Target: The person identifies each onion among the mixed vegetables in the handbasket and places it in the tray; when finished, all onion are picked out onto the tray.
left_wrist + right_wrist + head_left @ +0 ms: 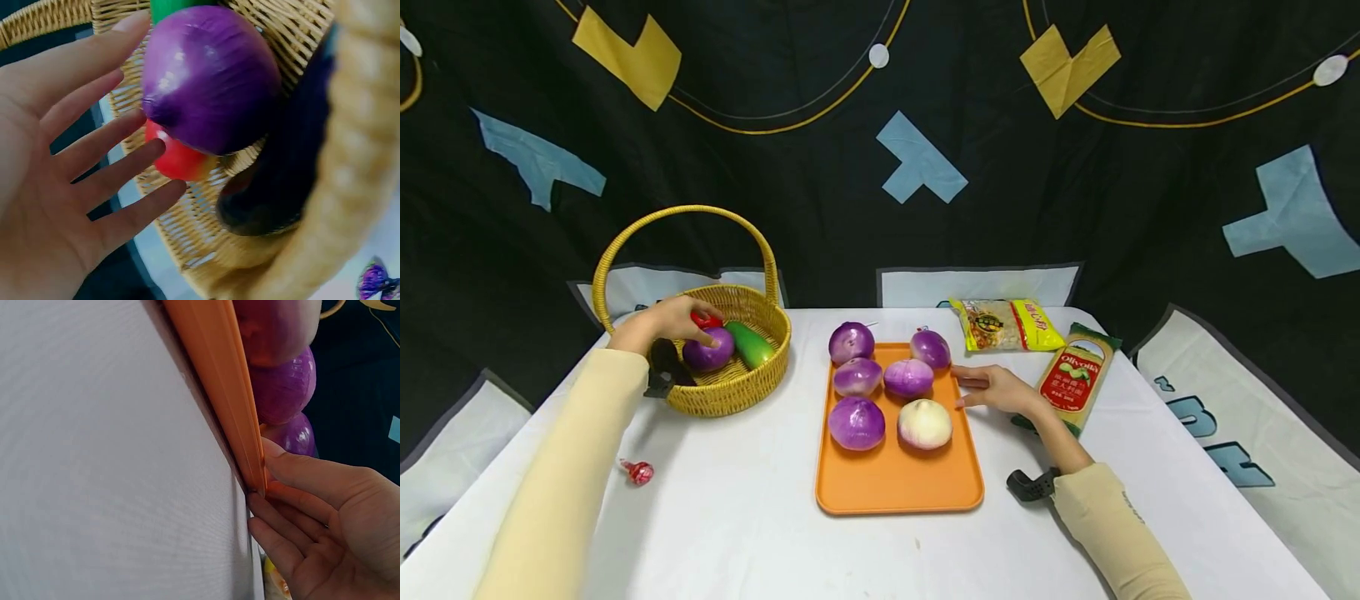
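Observation:
A wicker basket point(730, 400) with a tall handle stands at the left of the white table. My left hand point(666, 323) reaches into it, fingers straight and spread, fingertips against a purple onion point(709, 352). In the left wrist view the open left hand point(75, 162) lies beside that onion point(209, 75), which rests on a red item point(178, 159) and a dark eggplant point(281, 181). An orange tray point(898, 483) in the middle holds several purple onions and one white onion point(925, 423). My right hand point(996, 388) lies flat on the table, its fingertips point(265, 450) touching the tray's right rim point(219, 381).
A green vegetable point(749, 343) also lies in the basket. A yellow snack packet point(1006, 323) and a red-labelled pasta pack point(1075, 377) lie at the back right, the pack just behind my right hand. A wrapped candy point(638, 472) sits front left. A dark patterned backdrop closes the far side.

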`<state>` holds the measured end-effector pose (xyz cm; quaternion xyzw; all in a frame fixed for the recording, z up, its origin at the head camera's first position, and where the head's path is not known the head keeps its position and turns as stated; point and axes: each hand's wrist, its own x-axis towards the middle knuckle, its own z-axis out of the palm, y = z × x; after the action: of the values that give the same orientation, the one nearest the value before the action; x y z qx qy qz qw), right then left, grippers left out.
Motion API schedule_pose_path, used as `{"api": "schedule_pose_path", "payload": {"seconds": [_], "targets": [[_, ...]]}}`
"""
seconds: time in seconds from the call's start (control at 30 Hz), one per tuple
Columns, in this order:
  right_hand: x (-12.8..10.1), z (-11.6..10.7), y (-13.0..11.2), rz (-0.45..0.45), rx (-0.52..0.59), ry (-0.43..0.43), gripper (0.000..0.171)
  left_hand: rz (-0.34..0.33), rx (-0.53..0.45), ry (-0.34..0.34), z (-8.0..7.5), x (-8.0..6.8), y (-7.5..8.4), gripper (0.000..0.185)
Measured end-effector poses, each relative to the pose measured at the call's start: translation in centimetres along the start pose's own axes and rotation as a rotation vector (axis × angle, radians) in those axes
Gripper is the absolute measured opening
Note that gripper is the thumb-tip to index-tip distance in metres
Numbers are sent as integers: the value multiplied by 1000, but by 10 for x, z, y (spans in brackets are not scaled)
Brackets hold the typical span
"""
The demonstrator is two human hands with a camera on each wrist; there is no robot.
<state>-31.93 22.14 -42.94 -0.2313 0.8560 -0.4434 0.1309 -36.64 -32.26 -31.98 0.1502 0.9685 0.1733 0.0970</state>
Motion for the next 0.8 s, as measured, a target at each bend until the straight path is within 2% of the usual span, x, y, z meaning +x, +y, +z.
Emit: {"api": "schedule_pose_path", "payload": {"seconds": [0.13, 0.23, 0.4, 0.6, 0.8], "targets": [[-1, 0, 2, 4, -5, -2, 63, -16, 26, -58, 5, 3, -4, 65], [0, 0, 2, -2, -5, -2, 63, -28, 45, -67, 7, 6, -3, 65], [0, 0, 2, -3, 7, -1, 63, -12, 85, -40, 7, 7, -1, 51], [0, 1, 2, 4, 13, -8, 63, -8, 79, -21, 9, 3, 0, 49], [1, 1, 0, -11, 0, 2, 62, -6, 62, 78, 3, -4, 14, 51]]}}
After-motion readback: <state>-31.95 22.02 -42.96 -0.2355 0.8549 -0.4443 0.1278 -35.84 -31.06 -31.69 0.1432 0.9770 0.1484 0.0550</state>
